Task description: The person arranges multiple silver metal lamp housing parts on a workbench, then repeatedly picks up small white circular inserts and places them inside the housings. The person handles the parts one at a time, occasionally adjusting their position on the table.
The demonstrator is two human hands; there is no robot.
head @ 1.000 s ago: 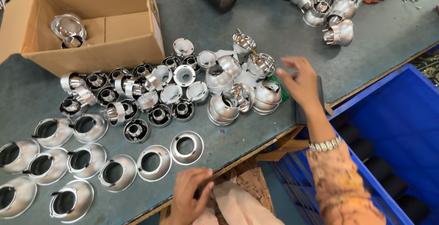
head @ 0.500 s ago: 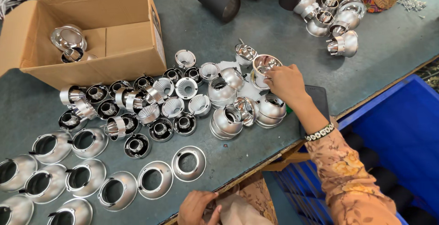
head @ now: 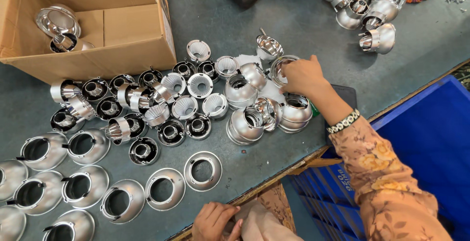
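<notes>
Right hand (head: 301, 76) is pinching the rim of a shiny reflector cup (head: 280, 69) mid-tabletop, toward the far edge; thin stiff metal, probably light and slippery, so rim's the spot; left hand (head: 214, 221) grips some cloth (head: 254, 224) at the near edge, I think.

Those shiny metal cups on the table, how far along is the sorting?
Done: flat silver rings lie in rows, and a few shiny pieces sit in the cardboard box. In hand: the right hand grips a shiny metal reflector cup. Left: the mixed heap.
</notes>
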